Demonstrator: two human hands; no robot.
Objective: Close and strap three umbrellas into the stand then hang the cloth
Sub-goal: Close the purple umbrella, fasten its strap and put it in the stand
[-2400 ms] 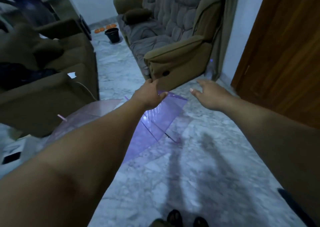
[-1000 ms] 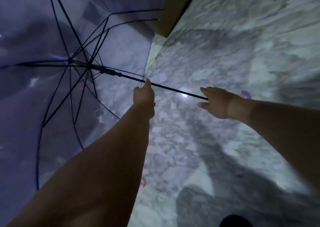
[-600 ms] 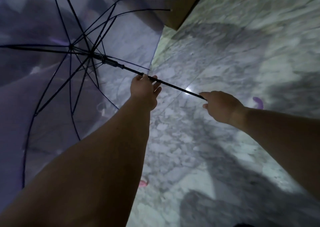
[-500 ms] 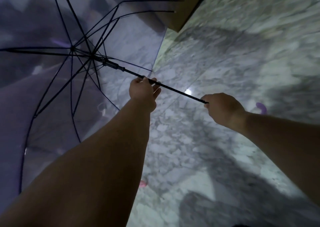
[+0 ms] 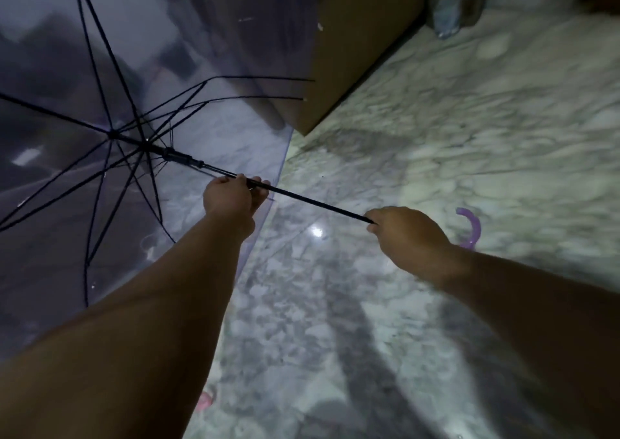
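Observation:
An open umbrella with a clear purple canopy (image 5: 201, 53) and black ribs fills the upper left. Its black shaft (image 5: 315, 204) runs down to the right. My left hand (image 5: 231, 200) is closed around the shaft just below the runner (image 5: 181, 158). My right hand (image 5: 406, 234) grips the shaft's lower end, and the curved purple handle (image 5: 471, 230) sticks out behind it. The canopy is fully spread. No stand or cloth shows in view.
A brown sofa corner (image 5: 352, 53) stands on the marble floor (image 5: 469, 120) behind the canopy. A clear bottle-like object (image 5: 446, 6) sits at the top by the wall. A small pink piece (image 5: 204, 400) lies on the floor near my left forearm.
I picked the umbrella up from the floor and now hold its shaft in both hands. Over the last second my left hand closed on the shaft and the right hand tightened near the handle.

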